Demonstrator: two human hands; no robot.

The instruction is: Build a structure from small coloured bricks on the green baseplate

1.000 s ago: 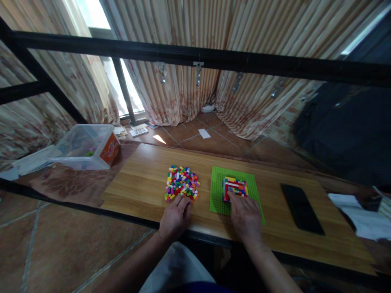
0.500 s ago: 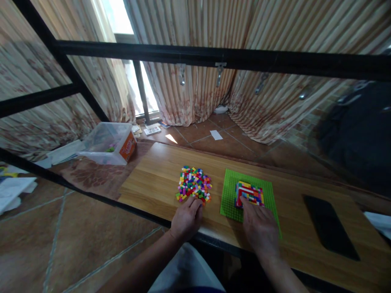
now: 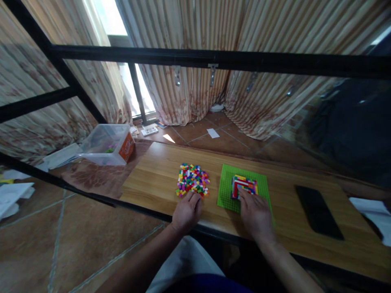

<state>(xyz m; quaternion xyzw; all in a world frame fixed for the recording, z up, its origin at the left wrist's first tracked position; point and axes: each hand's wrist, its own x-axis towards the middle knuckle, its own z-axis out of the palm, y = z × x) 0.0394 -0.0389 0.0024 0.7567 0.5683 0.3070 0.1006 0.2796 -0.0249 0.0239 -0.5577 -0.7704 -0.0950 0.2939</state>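
A loose pile of small multicoloured building bricks (image 3: 193,179) lies on the wooden tabletop. At its near edge my left hand (image 3: 187,211) is closed, with a small dark blue building brick showing at the fingertips. To the right is a green studded baseplate (image 3: 224,191). On it stands a low layered block of coloured bricks (image 3: 244,184), with a red and white L-shaped band along its top. My right hand (image 3: 255,211) reaches over the baseplate, fingers closed together and touching the near left part of the block. What those fingers hold, if anything, is hidden.
A black phone-like slab (image 3: 318,211) lies on the table (image 3: 149,179) at right, near white paper (image 3: 372,215). Beyond the table's left end stands a clear plastic box (image 3: 100,142) with a few pieces inside. A black metal bar (image 3: 183,56) crosses above the table.
The view has shifted slightly, so the table appears a little higher and further left. The right fingers stay at the brick block, slightly nearer its left side. The left hand remains closed by the pile.
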